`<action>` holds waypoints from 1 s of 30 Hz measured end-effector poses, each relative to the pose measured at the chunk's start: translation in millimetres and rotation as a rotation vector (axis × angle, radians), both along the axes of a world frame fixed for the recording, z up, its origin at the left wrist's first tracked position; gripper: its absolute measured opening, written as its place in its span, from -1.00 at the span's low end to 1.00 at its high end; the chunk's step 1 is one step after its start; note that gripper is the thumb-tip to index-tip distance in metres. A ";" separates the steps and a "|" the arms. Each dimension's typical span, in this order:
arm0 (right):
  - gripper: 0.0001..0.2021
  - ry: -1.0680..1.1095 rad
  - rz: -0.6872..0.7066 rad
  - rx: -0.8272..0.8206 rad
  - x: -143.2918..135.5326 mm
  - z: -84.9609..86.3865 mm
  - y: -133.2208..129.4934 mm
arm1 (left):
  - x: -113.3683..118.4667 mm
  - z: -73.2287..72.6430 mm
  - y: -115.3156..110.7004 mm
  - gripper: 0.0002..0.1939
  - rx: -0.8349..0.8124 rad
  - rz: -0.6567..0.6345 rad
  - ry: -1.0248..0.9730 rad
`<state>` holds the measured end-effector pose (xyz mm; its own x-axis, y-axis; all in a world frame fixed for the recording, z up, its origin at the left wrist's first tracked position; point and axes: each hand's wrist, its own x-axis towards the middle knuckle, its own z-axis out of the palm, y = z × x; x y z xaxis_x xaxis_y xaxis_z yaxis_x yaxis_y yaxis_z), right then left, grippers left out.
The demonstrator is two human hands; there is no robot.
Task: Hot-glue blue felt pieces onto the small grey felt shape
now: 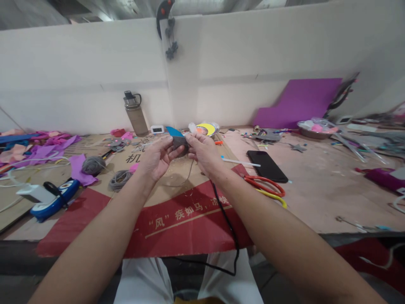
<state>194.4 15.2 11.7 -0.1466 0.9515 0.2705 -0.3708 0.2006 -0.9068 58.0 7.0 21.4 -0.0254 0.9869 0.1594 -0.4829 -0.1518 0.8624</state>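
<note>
My left hand (161,158) is closed on a small blue and dark grey piece (174,132), its blue tip pointing up and left. My right hand (205,154) pinches the right side of the same piece, with the fingertips close to those of the left. What exactly lies between the right fingers is hidden. A thin grey strand (190,169) hangs below the hands and curves over the cardboard. Behind the right hand is a yellow crescent (207,128) at a small dish. Grey yarn bundles (119,180) lie left of my left forearm.
Red and yellow handled scissors (268,185) and a black phone (267,166) lie to the right. A black cable (226,217) runs over the red-printed cardboard (186,236). On the left are a blue power strip (57,200) and purple scraps (77,166); a bottle (136,116) stands behind.
</note>
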 end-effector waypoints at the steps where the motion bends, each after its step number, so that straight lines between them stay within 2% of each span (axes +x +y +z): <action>1: -0.77 0.008 -0.001 -0.009 0.7 0.4 0.7 | -0.1 -0.7 -0.2 -0.95 0.031 -0.002 0.016; 7: -0.73 0.041 0.010 -0.017 2.8 3.0 0.9 | 0.7 -1.4 -3.1 -0.88 0.112 -0.032 0.034; 15: -0.77 0.074 0.053 -0.005 -0.6 0.8 -4.1 | 0.6 -1.6 -3.8 -0.89 0.004 -0.004 0.065; 19: -0.76 0.108 0.074 -0.009 -0.7 2.2 -5.9 | 0.1 -2.3 -4.1 -0.90 0.015 0.015 0.077; 26: -0.84 0.019 -0.085 0.085 0.3 -0.4 -3.6 | 1.9 -2.0 -4.6 -0.88 0.029 0.079 0.105; 30: -0.83 -0.012 -0.106 0.128 0.1 -2.9 -1.2 | 2.0 -1.9 -5.0 -0.89 0.033 0.095 0.097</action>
<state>194.6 14.0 8.8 -0.0509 0.9197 0.3894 -0.3306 0.3524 -0.8755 60.0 1.9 19.5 -0.1011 0.9750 0.1979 -0.3796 -0.2217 0.8982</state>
